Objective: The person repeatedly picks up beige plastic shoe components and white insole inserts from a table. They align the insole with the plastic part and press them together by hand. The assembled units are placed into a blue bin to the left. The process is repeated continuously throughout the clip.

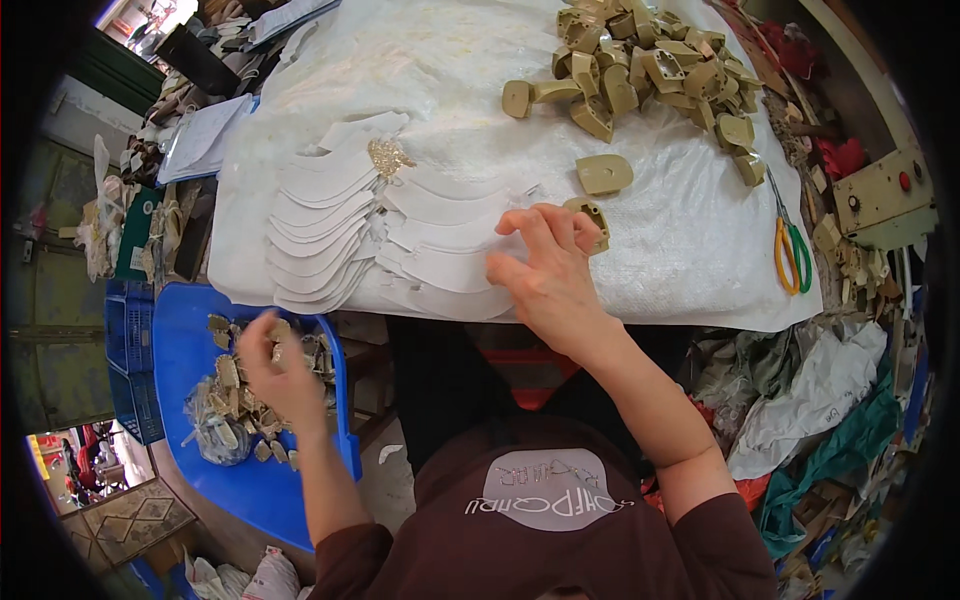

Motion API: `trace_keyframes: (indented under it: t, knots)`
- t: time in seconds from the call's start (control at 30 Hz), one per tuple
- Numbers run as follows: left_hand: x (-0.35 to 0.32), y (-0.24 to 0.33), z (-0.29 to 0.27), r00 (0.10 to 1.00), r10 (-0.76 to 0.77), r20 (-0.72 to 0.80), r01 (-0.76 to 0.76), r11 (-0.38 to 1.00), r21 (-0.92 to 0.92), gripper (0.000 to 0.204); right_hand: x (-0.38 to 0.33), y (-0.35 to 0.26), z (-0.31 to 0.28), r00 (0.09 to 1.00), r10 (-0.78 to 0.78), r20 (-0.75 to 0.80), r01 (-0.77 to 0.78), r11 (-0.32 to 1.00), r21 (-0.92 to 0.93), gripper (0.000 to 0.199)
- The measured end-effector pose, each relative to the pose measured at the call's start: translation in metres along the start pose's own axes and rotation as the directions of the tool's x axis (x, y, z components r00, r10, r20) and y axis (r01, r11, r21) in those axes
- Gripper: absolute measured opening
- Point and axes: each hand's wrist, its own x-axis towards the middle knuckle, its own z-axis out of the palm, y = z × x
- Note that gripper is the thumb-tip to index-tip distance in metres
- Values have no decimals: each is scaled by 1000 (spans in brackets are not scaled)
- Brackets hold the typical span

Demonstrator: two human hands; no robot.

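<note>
My right hand [548, 275] hovers at the right end of the white curved pieces [440, 235], its fingers bent and apart, with no object visible in it. Just beyond its fingertips is a khaki shoe heel [588, 218], partly hidden by the hand. Another khaki heel [604, 175] lies behind that one. Over the blue plastic chair [185, 345], my left hand [278, 370] is smeared by motion. Under and around it lie many small khaki heel pieces [228, 372]. A second stack of white curved pieces [315, 235] overlaps like scales, with a small heap of gold bits [388, 157] beside it.
A large pile of khaki heels [650, 70] sits at the table's far right. Scissors with orange and green handles [790, 255] lie near the right edge. A clear plastic bag [218, 440] rests on the chair. Bags and fabric [800, 420] crowd the right side.
</note>
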Motion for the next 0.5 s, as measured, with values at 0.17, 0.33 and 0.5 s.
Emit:
trace_keyframes:
  t: [0.17, 0.33, 0.5]
  knots:
    - [-29, 68, 47, 767, 597, 235, -523, 794, -310, 24, 2, -1, 10, 998, 9, -63, -9, 1000, 5, 5]
    - [-41, 78, 76, 679, 667, 308, -668, 734, -118, 28, 1, 2, 13, 985, 90, -150, -64, 983, 172, 9]
    - [-50, 70, 82, 682, 626, 377, -661, 749, -47, 35, -5, 15, -5, 930, 312, -193, -147, 799, 584, 9]
